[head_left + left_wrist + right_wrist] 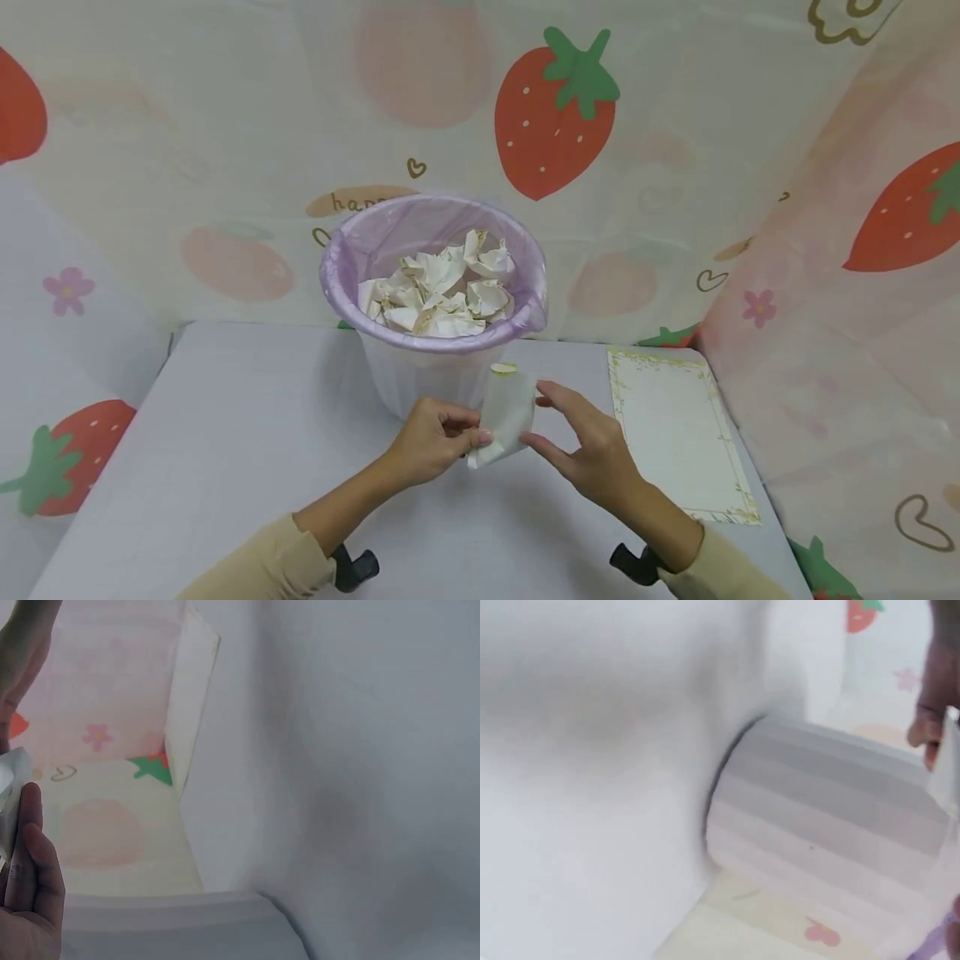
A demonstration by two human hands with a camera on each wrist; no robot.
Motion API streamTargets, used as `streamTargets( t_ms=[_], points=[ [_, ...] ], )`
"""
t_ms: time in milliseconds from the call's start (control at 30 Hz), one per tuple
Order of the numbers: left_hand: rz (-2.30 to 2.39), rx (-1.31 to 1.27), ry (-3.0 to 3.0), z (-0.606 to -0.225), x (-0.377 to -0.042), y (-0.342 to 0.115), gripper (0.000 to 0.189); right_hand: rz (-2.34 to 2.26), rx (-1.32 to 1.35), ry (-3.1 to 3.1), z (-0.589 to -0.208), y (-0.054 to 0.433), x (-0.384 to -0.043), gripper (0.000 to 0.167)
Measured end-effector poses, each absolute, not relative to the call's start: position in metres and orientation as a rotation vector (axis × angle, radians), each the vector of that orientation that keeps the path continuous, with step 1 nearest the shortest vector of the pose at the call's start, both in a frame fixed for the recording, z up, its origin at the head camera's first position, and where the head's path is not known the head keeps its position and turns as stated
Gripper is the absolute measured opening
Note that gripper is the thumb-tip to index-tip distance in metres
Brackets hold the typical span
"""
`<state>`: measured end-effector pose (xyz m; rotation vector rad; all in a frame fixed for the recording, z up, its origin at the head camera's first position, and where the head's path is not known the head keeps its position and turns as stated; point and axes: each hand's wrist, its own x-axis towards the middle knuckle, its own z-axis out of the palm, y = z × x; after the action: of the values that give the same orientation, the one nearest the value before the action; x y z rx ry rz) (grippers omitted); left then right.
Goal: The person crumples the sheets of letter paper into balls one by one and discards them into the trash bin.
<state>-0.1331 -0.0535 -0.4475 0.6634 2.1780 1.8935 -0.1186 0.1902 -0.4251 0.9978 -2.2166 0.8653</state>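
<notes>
A folded white sheet of paper [507, 408] with a bit of gold trim at its top is held up in front of the bin. My left hand [438, 440] pinches its lower left edge between thumb and fingers; the left wrist view shows the same grip at its left border. At the paper's right edge is my right hand [592, 446], thumb and fingers spread apart, thumb tip right at the lower edge and fingertips by the upper one. In the right wrist view, the folded paper [946, 769] appears at the right border.
Behind the hands stands a white bin [420, 375] with a purple liner [348, 304], holding several crumpled papers [442, 279]. A flat gold-bordered sheet [678, 433] lies at the right on the white table [247, 433]. Strawberry-print cloth [675, 167] walls the back and sides.
</notes>
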Motion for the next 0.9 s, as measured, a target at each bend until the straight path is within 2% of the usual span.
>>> streamTargets(
  t_ms=[167, 300, 533, 900],
  points=[
    [1.879, 0.644, 2.175, -0.4471, -0.1331, -0.0536, 0.022, 0.412, 1.154, -1.975, -0.4241, 0.1881, -0.1220, 0.052],
    [1.857, 0.642, 2.181, -0.4494, -0.1332, -0.0535, 0.021, 0.261, 1.225, -1.968, -0.4241, 0.1900, -0.1238, 0.054],
    [1.834, 0.644, 2.149, -0.4518, -0.1317, -0.0527, 0.017, 0.284, 1.321, -2.097, -0.4231, 0.1929, -0.1243, 0.085],
    [1.834, 0.714, 2.119, -0.4477, -0.1304, -0.0520, 0.018, 0.488, 1.341, -2.242, -0.4319, 0.1900, -0.1227, 0.089]
  ],
)
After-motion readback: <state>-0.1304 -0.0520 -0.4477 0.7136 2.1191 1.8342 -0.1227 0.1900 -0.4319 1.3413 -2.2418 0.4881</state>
